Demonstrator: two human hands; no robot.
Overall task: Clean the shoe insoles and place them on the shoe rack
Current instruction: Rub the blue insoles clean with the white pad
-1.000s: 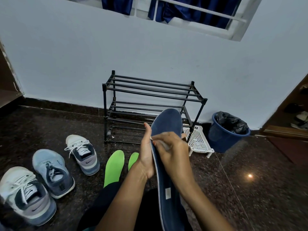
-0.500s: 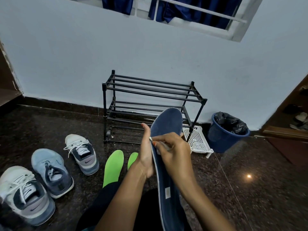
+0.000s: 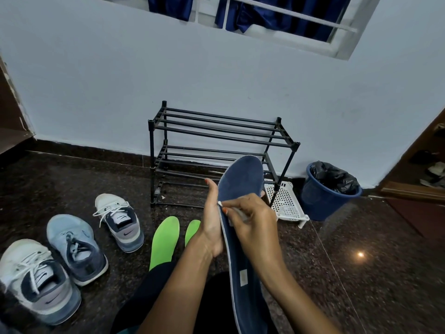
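A long dark blue insole [image 3: 243, 182] stands upright in front of me, toe end up. My left hand [image 3: 212, 218] holds its left edge from behind, thumb pointing up. My right hand [image 3: 250, 220] pinches a small white wipe [image 3: 220, 203] against the insole's left edge. Two bright green insoles [image 3: 166, 239] lie flat on the dark floor just left of my hands. The black metal shoe rack [image 3: 216, 131] stands against the wall behind, its shelves bare.
Three sneakers [image 3: 74, 247] sit on the floor at the left. A white perforated plastic stand [image 3: 286, 203] lies right of the rack, beside a blue bin [image 3: 325, 196] lined with a black bag. A wooden doorway is at the far right.
My right hand has slid the white wipe a little leftward along the insole's edge. The insole and my left hand stay where they were.
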